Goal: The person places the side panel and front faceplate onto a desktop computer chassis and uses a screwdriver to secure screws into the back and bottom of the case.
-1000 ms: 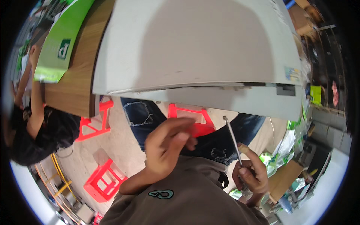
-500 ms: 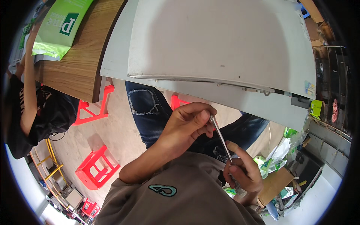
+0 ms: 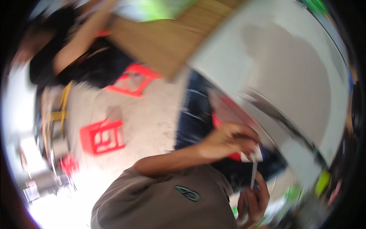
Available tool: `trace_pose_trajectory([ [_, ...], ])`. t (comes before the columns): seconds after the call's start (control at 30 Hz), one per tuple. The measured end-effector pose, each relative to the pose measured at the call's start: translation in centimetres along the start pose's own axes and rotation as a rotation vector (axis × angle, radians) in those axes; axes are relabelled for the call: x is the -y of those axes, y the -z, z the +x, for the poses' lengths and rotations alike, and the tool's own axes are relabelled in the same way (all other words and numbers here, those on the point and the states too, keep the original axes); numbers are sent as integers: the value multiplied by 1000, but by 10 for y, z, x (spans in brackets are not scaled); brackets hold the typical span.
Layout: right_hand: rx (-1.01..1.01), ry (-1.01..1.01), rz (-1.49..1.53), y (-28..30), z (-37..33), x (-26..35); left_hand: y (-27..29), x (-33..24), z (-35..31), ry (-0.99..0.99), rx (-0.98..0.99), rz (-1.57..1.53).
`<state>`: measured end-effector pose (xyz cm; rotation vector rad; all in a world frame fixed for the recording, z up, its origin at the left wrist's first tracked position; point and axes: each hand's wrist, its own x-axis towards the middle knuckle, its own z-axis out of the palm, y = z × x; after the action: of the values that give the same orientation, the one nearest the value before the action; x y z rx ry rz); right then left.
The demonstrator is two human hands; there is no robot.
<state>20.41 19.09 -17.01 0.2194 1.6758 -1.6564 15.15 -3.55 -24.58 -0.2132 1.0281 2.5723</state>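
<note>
Both of my hands are in front of my lap, joined by a thin metal rod (image 3: pixel 254 173) that looks like a screwdriver shaft. My left hand (image 3: pixel 228 143) pinches its upper end between thumb and fingers. Lower and to the right, my right hand (image 3: pixel 253 202) is closed around the lower end, and its fingers hide that part. Motion smears the picture, so fine detail at both ends is lost. A large white panel or casing (image 3: pixel 289 84) lies on the pale table (image 3: pixel 217 57) beyond my hands.
A wooden tabletop (image 3: pixel 152 42) adjoins the table at the left, with a blurred green and white bag (image 3: pixel 160 9) on it. Another person's arm (image 3: pixel 82 47) is beside it. Red plastic stools (image 3: pixel 87 139) stand on the floor. Blurred green packaging (image 3: pixel 293 192) lies at the lower right.
My view has turned, so the table and panel now appear tilted and further right. Both hands appear further right and lower, still holding the rod, which is now more upright.
</note>
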Motion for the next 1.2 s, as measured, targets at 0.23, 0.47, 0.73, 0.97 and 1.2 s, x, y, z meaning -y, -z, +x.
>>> trace_pose_trajectory([
  [0.23,259,191,127,-31,26,-4,11,-22,-46,-425,-130,32],
  [0.47,743,225,-23,-73,57,15,14,-28,-97,-741,-333,-75],
  [0.73,885,164,-116,-106,78,13,27,-22,-114,-785,-325,-469],
  [0.97,757,179,-214,-111,84,8,45,-11,-85,-765,-354,-569],
  [1.2,748,1067,-533,-70,122,-34,52,-7,-76,-893,-361,-625],
])
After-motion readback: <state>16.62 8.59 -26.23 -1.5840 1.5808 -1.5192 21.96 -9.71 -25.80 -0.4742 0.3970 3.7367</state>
